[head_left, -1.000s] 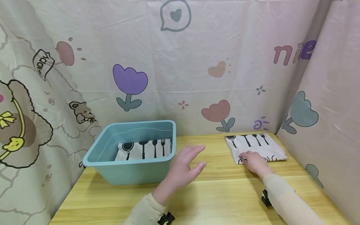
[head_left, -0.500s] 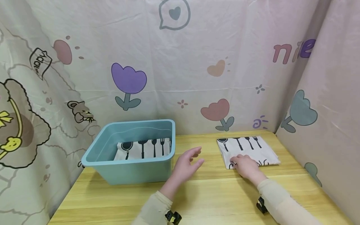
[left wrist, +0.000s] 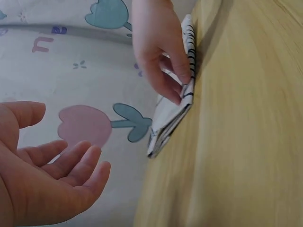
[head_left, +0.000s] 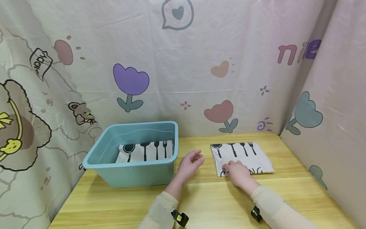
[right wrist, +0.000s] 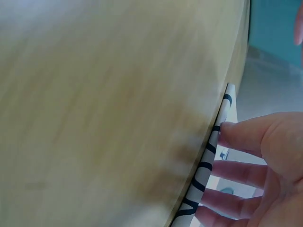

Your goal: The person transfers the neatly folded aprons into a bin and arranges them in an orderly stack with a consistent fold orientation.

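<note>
On the table's right half lies a folded white kitchen towel (head_left: 241, 154) printed with black utensils. My right hand (head_left: 239, 174) rests its fingertips on the towel's near left part; in the right wrist view, the spread fingers (right wrist: 239, 174) and thumb (right wrist: 244, 136) touch it along the printed near edge. Between a blue-green plastic tub (head_left: 131, 175) and the towel, my left hand (head_left: 188, 168) hovers empty, its fingers (left wrist: 78, 165) loosely bent. A second folded towel (head_left: 151, 152) with the same print lies inside the tub, its lower part hidden by the front wall.
Wood-grain tabletop (head_left: 217, 206) runs under everything. A patterned curtain (head_left: 174, 73) hangs behind it and along both sides. Each sleeve carries a small black wrist device (head_left: 180, 218) on a strap.
The towel under my right hand has slid left and slightly nearer, the hand moving along with it. My left hand's fingers have bent more, close beside the tub. The tub stays put.
</note>
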